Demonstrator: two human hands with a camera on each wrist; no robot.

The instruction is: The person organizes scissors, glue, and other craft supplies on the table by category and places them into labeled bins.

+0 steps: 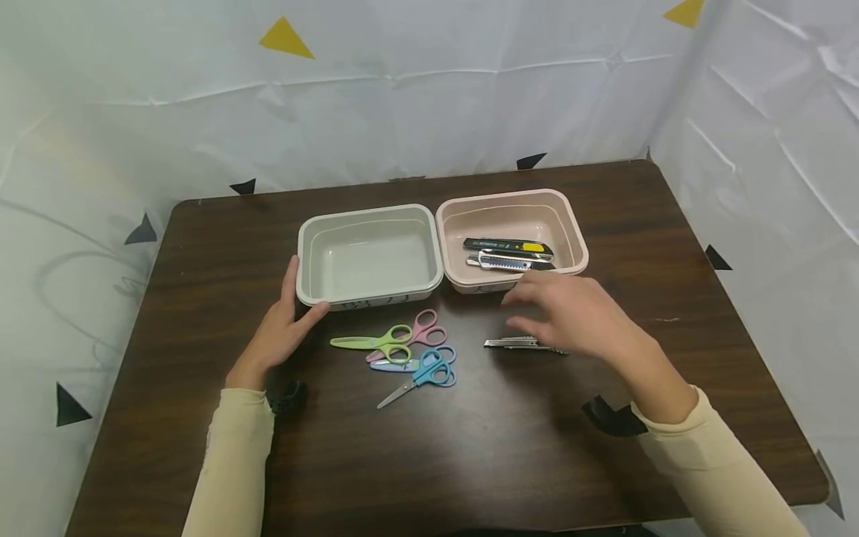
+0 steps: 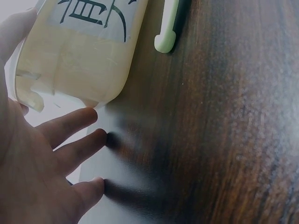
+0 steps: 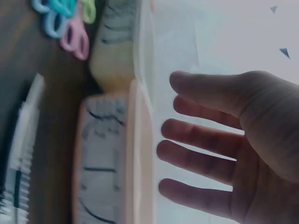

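My left hand (image 1: 277,335) rests at the left front corner of a pale grey-green plastic box (image 1: 369,297), thumb by the rim and fingers spread along its side. Nothing lies inside that box. Above the front edge of a pink plastic box (image 1: 570,224), my right hand (image 1: 570,309) hovers with fingers extended and nothing in them. Two utility knives lie in the pink box: a black one with a yellow slider (image 1: 506,246) and a silver one (image 1: 503,261). Another utility knife (image 1: 513,342) lies on the table below my right hand, partly hidden by it.
In front of the grey-green box lie overlapping scissors: green (image 1: 362,343), pink (image 1: 424,328), light blue (image 1: 403,366) and turquoise (image 1: 423,374). Both boxes have lettered labels on their front sides. The brown table (image 1: 470,462) is bordered by white sheeting (image 1: 403,127) at the back and sides.
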